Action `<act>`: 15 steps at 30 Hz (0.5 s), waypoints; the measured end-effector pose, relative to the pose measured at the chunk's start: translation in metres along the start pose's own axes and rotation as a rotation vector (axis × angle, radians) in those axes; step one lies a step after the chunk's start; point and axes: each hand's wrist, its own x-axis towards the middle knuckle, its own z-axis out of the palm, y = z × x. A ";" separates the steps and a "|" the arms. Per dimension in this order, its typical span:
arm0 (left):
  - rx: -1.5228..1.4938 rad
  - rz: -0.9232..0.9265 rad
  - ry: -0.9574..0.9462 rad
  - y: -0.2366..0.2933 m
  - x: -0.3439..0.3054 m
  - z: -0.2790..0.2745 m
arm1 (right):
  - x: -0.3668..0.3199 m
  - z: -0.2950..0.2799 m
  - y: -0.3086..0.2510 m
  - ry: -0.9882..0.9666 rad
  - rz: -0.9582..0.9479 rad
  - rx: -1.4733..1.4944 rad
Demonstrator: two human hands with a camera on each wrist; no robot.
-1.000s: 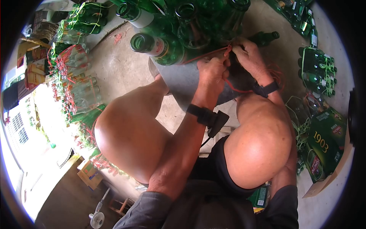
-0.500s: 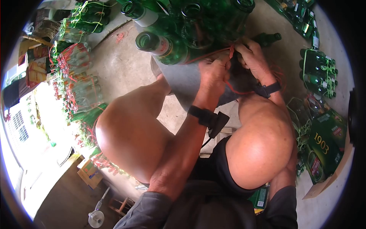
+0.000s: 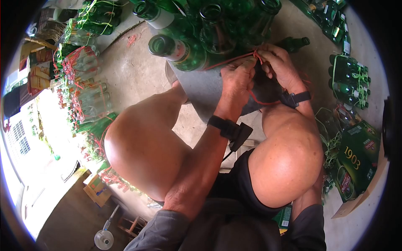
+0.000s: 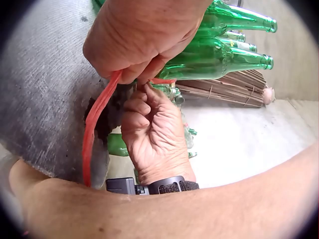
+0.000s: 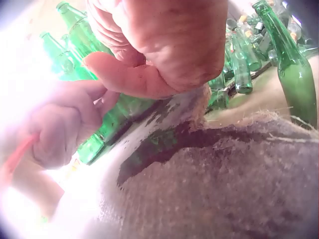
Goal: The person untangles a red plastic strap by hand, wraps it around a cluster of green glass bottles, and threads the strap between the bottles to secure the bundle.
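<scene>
A cluster of green glass bottles [image 3: 188, 56] stands in front of the person, with a red plastic string [image 3: 228, 62] running along its near side. My left hand [image 3: 238, 79] is curled round the string; a flat red length [image 4: 94, 124] hangs from that fist in the left wrist view. Fingers and thumb of my right hand [image 3: 279, 69] pinch the string close beside the left fingertips, at the bottles' near right corner. In the right wrist view the right hand [image 5: 169, 50] hides what its fingertips hold. Below both hands lies a worn grey sheet [image 3: 199, 85].
Tied bundles of bottles [image 3: 90, 100] line the left side, and another green bundle [image 3: 351, 79] sits at the right. One loose green bottle [image 3: 293, 43] lies just past the right hand. A green carton [image 3: 358, 159] and a fan [image 3: 104, 239] stand farther off. Bare knees flank the work.
The bottles and hands have shifted slightly right in the head view. My right fingers have spread a little, and a small red loop now shows between the two hands.
</scene>
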 end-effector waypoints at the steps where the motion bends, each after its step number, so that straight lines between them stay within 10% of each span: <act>1: 0.000 -0.001 0.000 -0.001 0.001 -0.001 | 0.001 -0.001 0.000 -0.011 0.007 0.014; 15: -0.018 -0.037 0.003 0.000 0.001 0.000 | 0.004 -0.003 0.000 -0.089 0.126 0.186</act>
